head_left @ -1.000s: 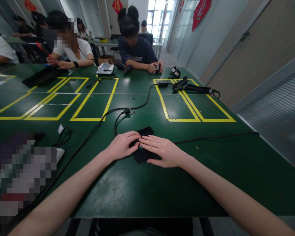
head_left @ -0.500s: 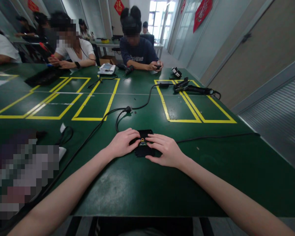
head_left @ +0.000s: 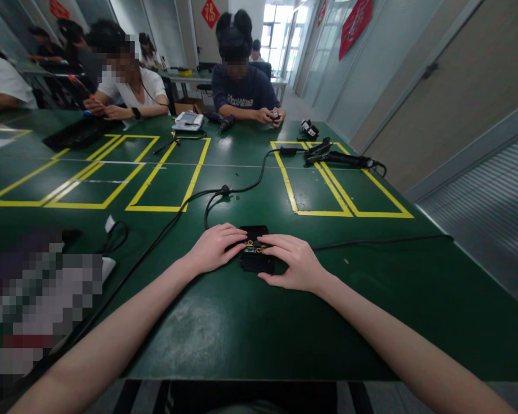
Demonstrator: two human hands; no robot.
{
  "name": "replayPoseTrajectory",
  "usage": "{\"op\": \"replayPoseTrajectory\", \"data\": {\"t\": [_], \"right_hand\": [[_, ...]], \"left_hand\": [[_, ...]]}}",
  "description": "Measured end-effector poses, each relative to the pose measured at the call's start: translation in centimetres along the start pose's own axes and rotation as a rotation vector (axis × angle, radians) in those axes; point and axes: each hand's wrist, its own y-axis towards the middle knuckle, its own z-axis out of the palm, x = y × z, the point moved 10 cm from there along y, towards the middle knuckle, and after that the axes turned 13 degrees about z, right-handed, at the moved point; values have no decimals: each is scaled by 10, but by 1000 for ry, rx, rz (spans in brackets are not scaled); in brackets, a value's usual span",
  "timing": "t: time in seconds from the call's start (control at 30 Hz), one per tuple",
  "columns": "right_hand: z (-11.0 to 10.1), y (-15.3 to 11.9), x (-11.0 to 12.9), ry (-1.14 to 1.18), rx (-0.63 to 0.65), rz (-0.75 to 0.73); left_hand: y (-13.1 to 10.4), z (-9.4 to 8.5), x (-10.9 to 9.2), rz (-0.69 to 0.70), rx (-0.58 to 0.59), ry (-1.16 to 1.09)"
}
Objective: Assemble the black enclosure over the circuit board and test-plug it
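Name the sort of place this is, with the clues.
Probably a shared workshop or training room: yellow tape outlines mark the long green table, a person across it handles a small object, and a power drill lies nearby.

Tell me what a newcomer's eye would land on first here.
Most likely the left hand and right hand, close together at a black case near the middle. Then the yellow tape outlines on the green table beyond them. At its far side, a person in dark blue holds something small.
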Motion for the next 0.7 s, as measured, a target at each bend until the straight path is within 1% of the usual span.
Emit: {"op": "replayPoseTrajectory", "data": {"t": [0.1,0.17,0.23,0.3,0.43,0.6,0.7], "right_hand": [[-11,2,-13,9,-16,51],[-15,3,-26,-41,0,97],[-13,4,-38,-91,47,120],[-9,4,-45,-91,104,109],[-2,3,-45,-48,162,71],[-9,4,-45,-91,96,115],[-10,3,-50,-129,111,153]], "left_hand": [[-2,-2,0,6,-23,7],[-4,-4,1,-4,-36,-3],[-6,-6,3,-23,-33,-17],[-8,-6,5,-42,-20,-25],[-9,-7,7,-75,-7,-11],[-7,-13,9,-85,-62,-38],[-6,-12,10,-87,-40,-43]]}}
